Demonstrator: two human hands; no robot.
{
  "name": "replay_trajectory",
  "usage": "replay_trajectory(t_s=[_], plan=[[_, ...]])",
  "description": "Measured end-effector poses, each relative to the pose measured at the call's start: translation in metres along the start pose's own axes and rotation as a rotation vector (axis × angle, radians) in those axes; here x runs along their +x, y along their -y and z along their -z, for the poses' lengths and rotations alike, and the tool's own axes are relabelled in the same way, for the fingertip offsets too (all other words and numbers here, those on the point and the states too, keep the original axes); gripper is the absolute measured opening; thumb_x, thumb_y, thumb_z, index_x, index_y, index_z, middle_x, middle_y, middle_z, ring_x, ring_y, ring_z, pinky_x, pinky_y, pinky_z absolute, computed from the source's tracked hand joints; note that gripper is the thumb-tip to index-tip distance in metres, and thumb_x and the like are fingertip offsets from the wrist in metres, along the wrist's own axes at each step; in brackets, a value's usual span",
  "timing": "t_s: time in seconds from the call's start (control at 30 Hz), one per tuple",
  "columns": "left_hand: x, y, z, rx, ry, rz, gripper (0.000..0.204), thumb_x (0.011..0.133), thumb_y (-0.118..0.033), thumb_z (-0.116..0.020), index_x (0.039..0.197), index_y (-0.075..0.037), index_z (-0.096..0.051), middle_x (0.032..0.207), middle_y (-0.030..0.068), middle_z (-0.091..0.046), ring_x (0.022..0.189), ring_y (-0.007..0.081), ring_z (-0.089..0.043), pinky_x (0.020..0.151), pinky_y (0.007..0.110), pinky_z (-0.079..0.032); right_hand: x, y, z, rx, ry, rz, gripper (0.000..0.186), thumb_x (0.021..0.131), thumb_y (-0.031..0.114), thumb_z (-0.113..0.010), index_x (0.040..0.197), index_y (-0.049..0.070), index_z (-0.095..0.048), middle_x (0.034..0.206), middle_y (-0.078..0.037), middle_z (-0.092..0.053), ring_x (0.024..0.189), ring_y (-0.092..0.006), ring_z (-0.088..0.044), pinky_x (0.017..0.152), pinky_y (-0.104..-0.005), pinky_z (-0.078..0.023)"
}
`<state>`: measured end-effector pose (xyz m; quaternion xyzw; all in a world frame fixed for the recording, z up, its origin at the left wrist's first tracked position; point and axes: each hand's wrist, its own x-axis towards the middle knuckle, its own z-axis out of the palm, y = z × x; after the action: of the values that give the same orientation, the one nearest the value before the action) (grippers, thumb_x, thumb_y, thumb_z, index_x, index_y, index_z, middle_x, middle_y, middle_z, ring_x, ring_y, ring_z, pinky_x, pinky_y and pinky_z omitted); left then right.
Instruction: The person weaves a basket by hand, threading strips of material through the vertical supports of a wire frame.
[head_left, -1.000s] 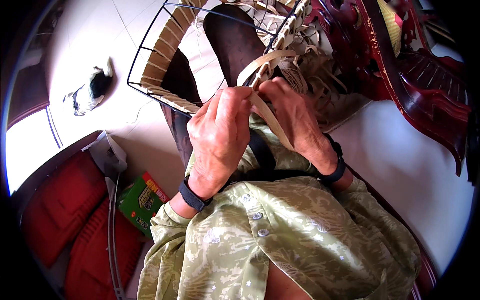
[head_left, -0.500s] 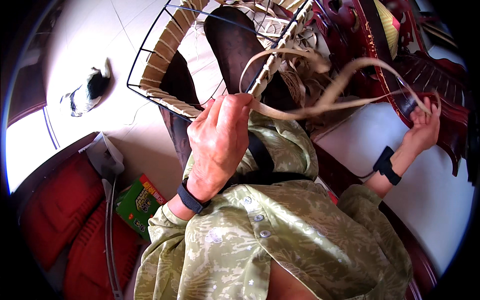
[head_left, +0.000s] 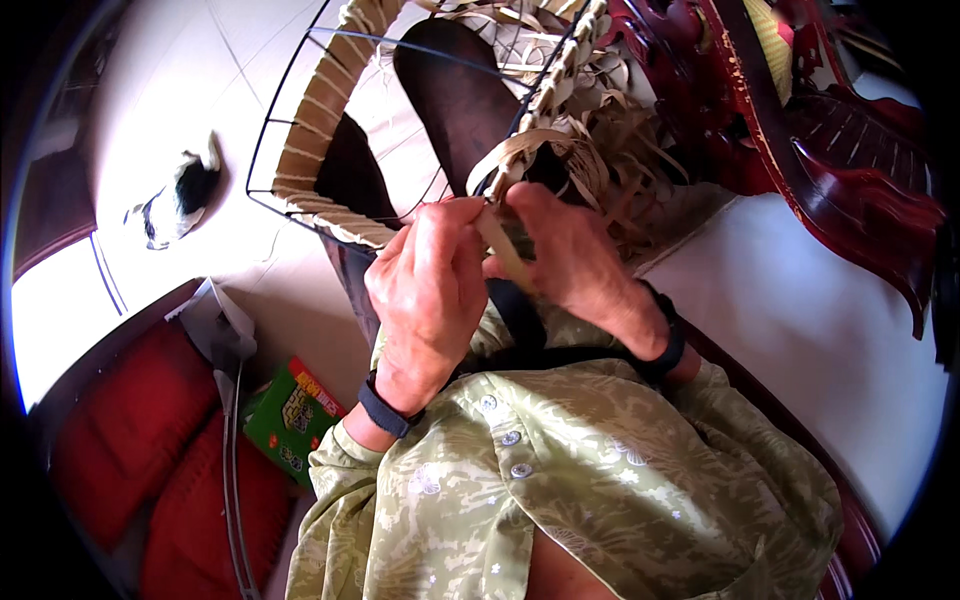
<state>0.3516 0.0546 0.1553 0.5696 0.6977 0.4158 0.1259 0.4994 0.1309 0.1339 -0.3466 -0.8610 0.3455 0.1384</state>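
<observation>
A black wire basket frame [head_left: 276, 120], its rim wrapped with flat tan strips, lies across my lap. My left hand [head_left: 428, 275] is closed in a pinch at the near corner of the rim, holding a tan woven-looking strip [head_left: 507, 250]. Close beside it, my right hand [head_left: 585, 262] has its thumb and fingers around the same strip, just under the corner. A loop of strip [head_left: 490, 155] curls over the rim above both hands. The fingertips of my right hand are partly hidden and slightly blurred.
A heap of loose tan strips [head_left: 620, 150] lies beyond the frame. To the right stands a dark red carved wooden chair [head_left: 860, 220]. Red cushions [head_left: 130, 420] and a green box [head_left: 292, 425] are at lower left. A black and white cat [head_left: 180, 200] lies on the tiled floor.
My right hand has come in from the far right to the rim corner beside my left hand. The long pulled-out strip has been drawn down to a small loop.
</observation>
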Motion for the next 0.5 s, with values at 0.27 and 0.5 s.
replay_trajectory(t_s=[0.27,0.5], plan=[[0.000,0.002,0.002,-0.049,0.040,0.014,0.014,0.088,0.003,-0.062,0.100,-0.004,-0.061,0.087,0.0116,-0.067,0.073,0.0290,-0.068,0.066,0.034,-0.054,-0.041,-0.086,0.162,1.194,-0.707,-0.186,0.024,0.101,0.024,-0.054,0.088,0.005,-0.060,0.070,-0.002,-0.054,0.055,-0.0104,-0.037,0.053,-0.0275,-0.031],[0.001,0.000,0.001,-0.053,0.004,0.016,0.016,0.086,0.005,-0.063,0.098,-0.004,-0.060,0.084,0.0106,-0.065,0.074,0.0296,-0.068,0.066,0.035,-0.054,-0.098,-0.148,0.251,-0.197,-1.091,-0.820,0.047,0.090,0.047,-0.066,0.110,0.004,-0.069,0.094,-0.011,-0.073,0.049,-0.0193,-0.063,0.048,-0.0253,-0.049]])
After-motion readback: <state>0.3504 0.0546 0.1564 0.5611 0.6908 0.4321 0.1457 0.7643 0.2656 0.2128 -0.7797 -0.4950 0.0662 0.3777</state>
